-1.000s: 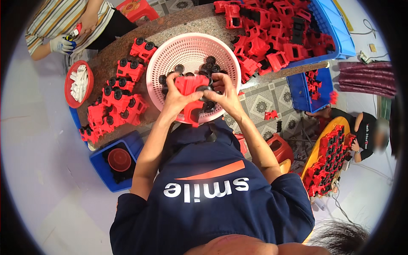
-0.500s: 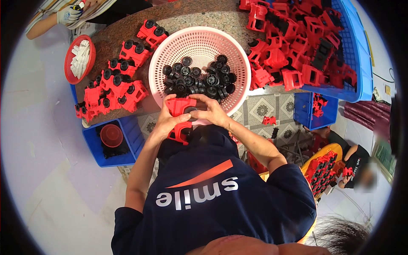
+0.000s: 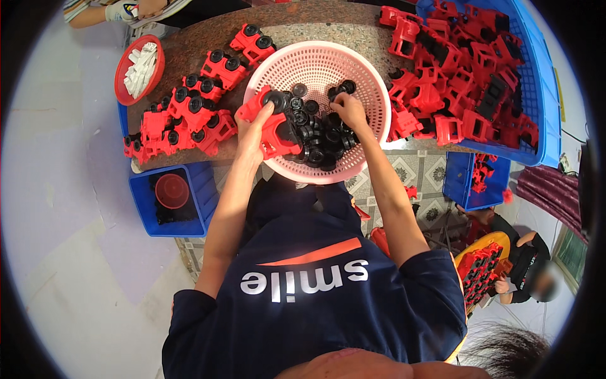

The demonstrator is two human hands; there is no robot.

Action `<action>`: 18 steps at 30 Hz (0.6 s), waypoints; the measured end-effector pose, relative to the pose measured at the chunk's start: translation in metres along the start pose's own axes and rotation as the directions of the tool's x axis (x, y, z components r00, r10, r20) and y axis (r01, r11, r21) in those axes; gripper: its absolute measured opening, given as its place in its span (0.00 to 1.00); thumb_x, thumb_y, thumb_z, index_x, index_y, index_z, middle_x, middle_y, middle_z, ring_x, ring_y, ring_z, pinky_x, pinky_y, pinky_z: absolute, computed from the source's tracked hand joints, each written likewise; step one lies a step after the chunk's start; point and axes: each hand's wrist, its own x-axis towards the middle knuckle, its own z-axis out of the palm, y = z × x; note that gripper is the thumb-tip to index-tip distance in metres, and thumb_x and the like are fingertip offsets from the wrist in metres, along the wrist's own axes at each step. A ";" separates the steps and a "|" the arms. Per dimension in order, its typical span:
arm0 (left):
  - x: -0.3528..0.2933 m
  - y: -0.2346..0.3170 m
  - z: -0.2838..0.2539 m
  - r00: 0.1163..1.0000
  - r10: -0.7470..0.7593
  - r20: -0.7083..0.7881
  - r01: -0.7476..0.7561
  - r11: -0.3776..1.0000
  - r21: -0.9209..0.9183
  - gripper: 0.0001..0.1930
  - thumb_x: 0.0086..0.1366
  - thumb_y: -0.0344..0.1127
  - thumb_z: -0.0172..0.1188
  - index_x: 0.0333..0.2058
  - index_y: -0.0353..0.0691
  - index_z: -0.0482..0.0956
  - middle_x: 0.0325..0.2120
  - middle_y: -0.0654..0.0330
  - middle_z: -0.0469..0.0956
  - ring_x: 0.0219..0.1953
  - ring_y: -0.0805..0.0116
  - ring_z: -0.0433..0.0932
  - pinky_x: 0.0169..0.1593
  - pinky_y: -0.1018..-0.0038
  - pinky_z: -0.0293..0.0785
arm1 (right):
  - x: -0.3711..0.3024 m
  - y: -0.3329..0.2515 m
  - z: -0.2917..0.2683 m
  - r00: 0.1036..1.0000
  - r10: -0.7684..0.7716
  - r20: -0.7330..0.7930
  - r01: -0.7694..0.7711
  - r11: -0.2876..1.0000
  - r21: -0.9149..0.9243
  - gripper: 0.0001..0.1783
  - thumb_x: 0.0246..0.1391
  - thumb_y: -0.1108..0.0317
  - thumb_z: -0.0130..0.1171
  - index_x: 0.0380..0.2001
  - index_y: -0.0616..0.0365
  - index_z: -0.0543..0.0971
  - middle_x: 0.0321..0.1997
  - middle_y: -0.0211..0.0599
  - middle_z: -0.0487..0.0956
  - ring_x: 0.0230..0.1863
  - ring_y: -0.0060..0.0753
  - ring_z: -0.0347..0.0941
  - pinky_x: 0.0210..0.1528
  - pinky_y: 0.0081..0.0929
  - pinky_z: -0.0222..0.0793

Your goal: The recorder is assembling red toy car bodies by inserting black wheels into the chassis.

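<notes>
The red toy body [image 3: 273, 126] sits over the near-left rim of the pink basket [image 3: 372, 136], gripped by the left hand [image 3: 254, 129] with fingers curled shut around it. Half a second ago both hands held it at the basket's near edge; the right hand [image 3: 349, 110] has since let go and reached into the black wheels [image 3: 315, 136], fingertips pinched on 1 of them. Finished red cars [image 3: 189, 117] lie to the left on the brown tabletop [image 3: 297, 19], bare bodies fill the blue tray [image 3: 548, 107] on the right.
</notes>
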 end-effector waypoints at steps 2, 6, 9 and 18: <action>0.012 -0.008 -0.008 0.997 0.066 -0.041 -0.063 0.996 0.062 0.30 0.56 0.30 0.69 0.55 0.35 0.64 0.47 0.58 0.76 0.47 0.68 0.77 0.52 0.67 0.76 | -0.016 -0.025 -0.020 0.993 0.120 0.000 -0.117 0.965 0.236 0.14 0.49 0.61 0.66 0.29 0.60 0.76 0.27 0.38 0.79 0.31 0.31 0.77 0.35 0.31 0.72; 0.008 -0.005 0.013 0.991 0.130 0.018 -0.131 0.990 0.043 0.42 0.52 0.32 0.73 0.59 0.36 0.54 0.51 0.54 0.70 0.52 0.66 0.73 0.56 0.67 0.73 | -0.071 -0.108 -0.076 0.997 0.053 0.047 -0.069 0.535 0.842 0.14 0.51 0.69 0.68 0.37 0.58 0.73 0.28 0.25 0.75 0.32 0.15 0.70 0.35 0.17 0.67; 0.002 -0.002 0.026 0.993 0.115 0.019 -0.116 0.988 0.099 0.43 0.51 0.32 0.74 0.57 0.36 0.51 0.52 0.52 0.69 0.53 0.65 0.72 0.57 0.66 0.72 | -0.093 -0.140 -0.078 0.988 -0.127 0.084 -0.012 0.485 0.874 0.16 0.52 0.71 0.67 0.41 0.58 0.72 0.29 0.23 0.75 0.31 0.14 0.70 0.35 0.14 0.66; -0.003 0.009 0.025 0.962 -0.138 0.234 0.128 0.990 0.061 0.40 0.52 0.31 0.73 0.57 0.37 0.54 0.51 0.55 0.71 0.53 0.64 0.73 0.57 0.67 0.72 | -0.103 -0.137 -0.064 0.992 -0.050 0.115 -0.063 0.594 0.802 0.36 0.49 0.58 0.68 0.58 0.63 0.66 0.48 0.44 0.75 0.52 0.33 0.71 0.53 0.29 0.68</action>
